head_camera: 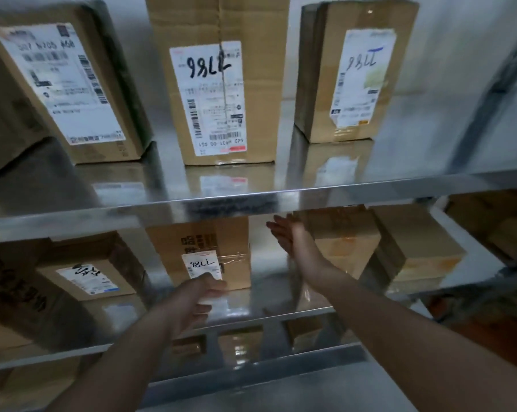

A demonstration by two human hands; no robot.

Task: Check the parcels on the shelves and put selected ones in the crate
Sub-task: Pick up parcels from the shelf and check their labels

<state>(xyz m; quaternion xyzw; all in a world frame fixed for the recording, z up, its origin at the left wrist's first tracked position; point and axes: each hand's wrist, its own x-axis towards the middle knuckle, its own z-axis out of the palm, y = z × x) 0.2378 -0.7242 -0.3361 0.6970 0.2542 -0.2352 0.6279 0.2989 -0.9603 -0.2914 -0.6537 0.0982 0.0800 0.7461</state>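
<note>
Two hands ctr-frame, I see: left hand (196, 300) fingers loose, apart, at labelled box (230, 239) on lower shelf (260, 304); right hand (285, 233) flat, fingers straight, just frame-right of box.

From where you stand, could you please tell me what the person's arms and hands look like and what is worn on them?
The left hand and right hand are bare, with no gloves; no ring, watch or bracelet shows, though the picture is blurred. No sleeve shows on either arm up to the frame's edge.
</note>
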